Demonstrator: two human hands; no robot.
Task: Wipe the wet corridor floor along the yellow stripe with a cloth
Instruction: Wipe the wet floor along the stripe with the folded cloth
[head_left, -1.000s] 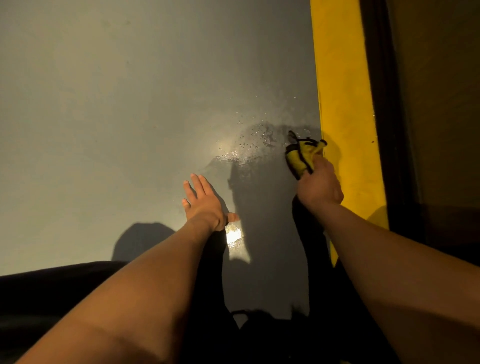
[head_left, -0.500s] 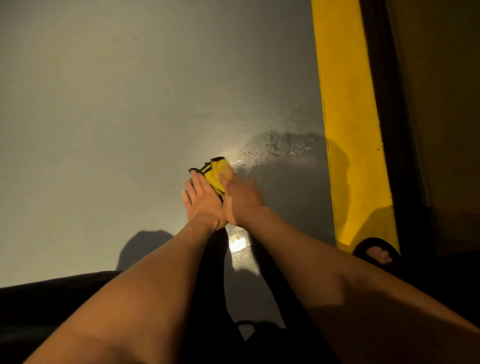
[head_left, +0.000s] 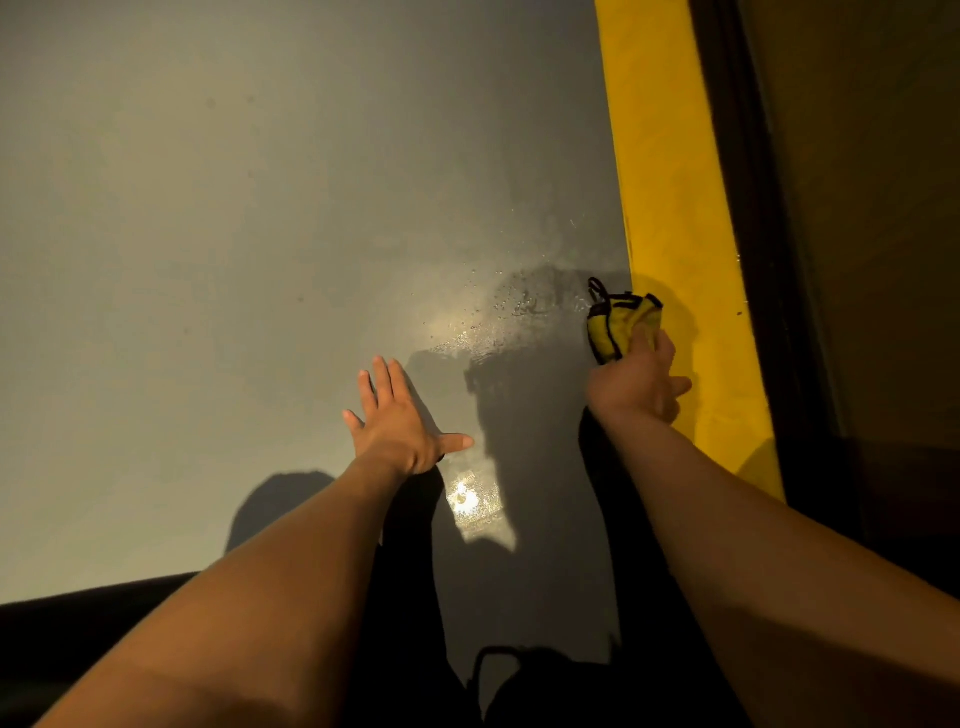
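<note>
A grey corridor floor (head_left: 260, 260) fills the view, with a yellow stripe (head_left: 670, 182) running along its right side. Water droplets (head_left: 498, 312) glisten on the floor just left of the stripe. My right hand (head_left: 636, 382) grips a yellow cloth with black edging (head_left: 615, 325) and presses it on the floor at the stripe's left edge. My left hand (head_left: 397, 421) lies flat on the floor with fingers spread, well to the left of the cloth.
A dark strip (head_left: 743, 208) borders the yellow stripe on the right, with a dim brown surface (head_left: 883, 208) beyond it. A bright light reflection (head_left: 470, 501) shines on the floor between my arms. Dark shapes (head_left: 78, 634) lie along the bottom edge.
My right hand has swept the cloth from beside my left hand back to the right, up to the yellow stripe's edge. My left hand has stayed flat on the floor.
</note>
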